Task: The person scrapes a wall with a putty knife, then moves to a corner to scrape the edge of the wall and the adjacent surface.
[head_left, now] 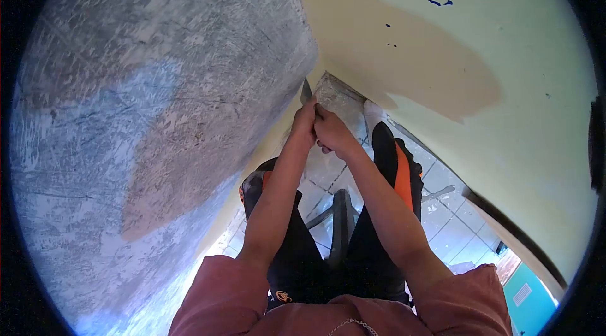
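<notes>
A putty knife [306,91] with a thin metal blade points up toward the corner, its edge right at the lower border of the rough grey wall [208,77]. My left hand [305,119] is closed around it just behind the blade. Beside it, my right hand [333,130] is wrapped round the dark handle, the fingers curled under. Both hands are close together, and they hide most of the handle. Scratchy grey and white streaks cover the wall surface near the blade.
A smooth yellowish wall [442,58] with small blue marks rises on the right. Below lies a dusty tiled floor [328,169] between my legs. Part of a dark stool [341,222] stands there. A turquoise object [529,301] is at the lower right.
</notes>
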`<state>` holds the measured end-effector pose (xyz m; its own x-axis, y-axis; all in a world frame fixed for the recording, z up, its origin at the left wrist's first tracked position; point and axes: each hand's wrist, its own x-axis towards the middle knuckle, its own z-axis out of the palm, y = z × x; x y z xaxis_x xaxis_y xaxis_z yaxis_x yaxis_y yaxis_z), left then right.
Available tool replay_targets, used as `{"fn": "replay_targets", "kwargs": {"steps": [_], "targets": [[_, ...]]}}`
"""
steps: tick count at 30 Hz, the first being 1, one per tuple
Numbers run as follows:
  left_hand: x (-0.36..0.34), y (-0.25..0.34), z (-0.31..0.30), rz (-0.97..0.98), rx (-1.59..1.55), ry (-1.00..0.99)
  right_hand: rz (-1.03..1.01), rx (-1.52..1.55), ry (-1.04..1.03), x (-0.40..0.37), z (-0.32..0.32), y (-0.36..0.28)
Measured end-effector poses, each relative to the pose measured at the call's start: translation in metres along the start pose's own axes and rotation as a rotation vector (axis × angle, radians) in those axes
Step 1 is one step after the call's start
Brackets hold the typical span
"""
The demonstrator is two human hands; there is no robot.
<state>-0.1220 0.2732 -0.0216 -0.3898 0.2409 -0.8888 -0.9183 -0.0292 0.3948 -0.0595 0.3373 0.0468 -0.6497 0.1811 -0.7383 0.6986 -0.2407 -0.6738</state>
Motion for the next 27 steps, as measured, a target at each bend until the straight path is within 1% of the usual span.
{"fn": "replay_targets", "kwargs": {"steps": [1,3,4,6,7,9,12,13,15,18,21,22,24,25,27], "targets": [[-0.005,0.000,0.000,-0.003,0.007,0.001,0.002,0.007,0.002,-0.003,-0.001,-0.001],[-0.014,0.001,0.000,0.018,0.013,-0.065,0.035,0.158,-0.093,-0.007,-0.001,-0.001],[-0.013,0.003,-0.002,0.015,0.016,-0.066,0.036,0.160,-0.091,-0.007,-0.001,0.000],[-0.003,0.007,-0.006,-0.177,0.075,-0.017,0.099,0.365,-0.083,-0.004,0.002,0.003],[0.002,0.006,-0.008,-0.176,0.070,-0.020,0.098,0.359,-0.082,-0.002,0.002,0.003],[0.009,0.002,-0.008,-0.032,0.035,-0.023,0.140,0.442,-0.072,0.004,0.001,0.002],[0.013,-0.004,-0.006,-0.001,-0.022,0.008,0.087,0.422,-0.019,0.007,0.004,0.010],[0.003,0.000,0.000,0.003,-0.020,0.009,0.084,0.424,-0.022,0.004,0.005,0.006],[-0.013,0.002,0.010,0.082,-0.010,0.086,0.057,0.389,0.018,-0.001,0.004,0.003],[-0.004,0.002,0.008,0.113,-0.015,0.044,0.038,0.380,0.048,0.011,0.007,0.009],[0.024,-0.005,0.004,0.145,0.015,0.030,0.043,0.366,0.087,0.023,0.005,0.013],[0.010,0.000,0.009,0.154,0.011,0.030,0.036,0.363,0.082,0.019,0.005,0.011],[-0.015,0.004,0.016,0.126,0.023,0.115,-0.012,0.327,0.090,0.010,0.005,0.011],[-0.011,0.003,0.013,0.128,0.024,0.118,-0.013,0.329,0.087,0.011,0.004,0.009],[-0.004,-0.002,0.007,0.177,-0.029,0.010,-0.008,0.335,0.064,0.011,0.002,0.010]]}}
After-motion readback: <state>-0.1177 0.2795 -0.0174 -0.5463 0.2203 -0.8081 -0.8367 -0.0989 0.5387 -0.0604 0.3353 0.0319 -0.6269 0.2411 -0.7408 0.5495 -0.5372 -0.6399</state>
